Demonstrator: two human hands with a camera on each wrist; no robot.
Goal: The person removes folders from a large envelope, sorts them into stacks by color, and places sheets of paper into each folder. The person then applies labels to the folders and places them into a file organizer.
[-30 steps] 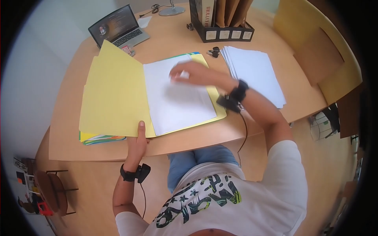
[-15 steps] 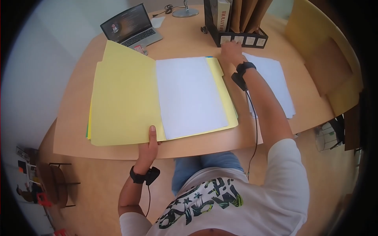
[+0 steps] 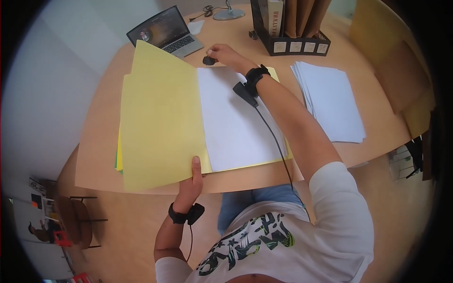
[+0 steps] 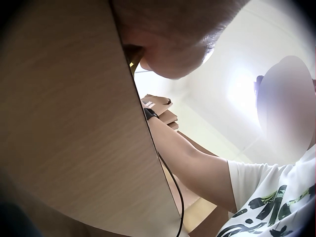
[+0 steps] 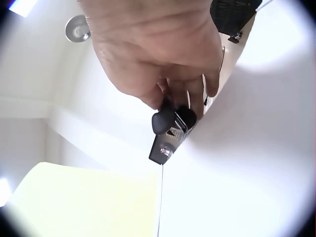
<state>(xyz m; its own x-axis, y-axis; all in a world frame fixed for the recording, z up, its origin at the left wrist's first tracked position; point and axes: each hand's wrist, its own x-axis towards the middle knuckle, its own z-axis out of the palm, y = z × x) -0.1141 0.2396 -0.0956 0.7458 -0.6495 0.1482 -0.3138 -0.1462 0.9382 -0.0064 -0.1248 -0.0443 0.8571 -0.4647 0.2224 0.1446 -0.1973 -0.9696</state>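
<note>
A yellow folder lies spread on the table, its left cover raised at a slant. White sheets of paper sit on its right side. At the bottom of the fold, my left hand grips the folder's edge, thumb on top and fingers hidden beneath. My right hand reaches over the top of the sheets and pinches a black binder clip close to their upper edge. The right wrist view shows the clip's dark rounded ends below the curled fingers.
Beyond the folder stands an open laptop. A black organizer box with brown folders and a book is at the back right, in front of it a stack of white paper. The right wrist cable trails across the sheets.
My right hand swung from over the sheets to the spot near the organizer, picked up the binder clip, and moved left to the sheets' top edge. The left hand keeps its grip.
</note>
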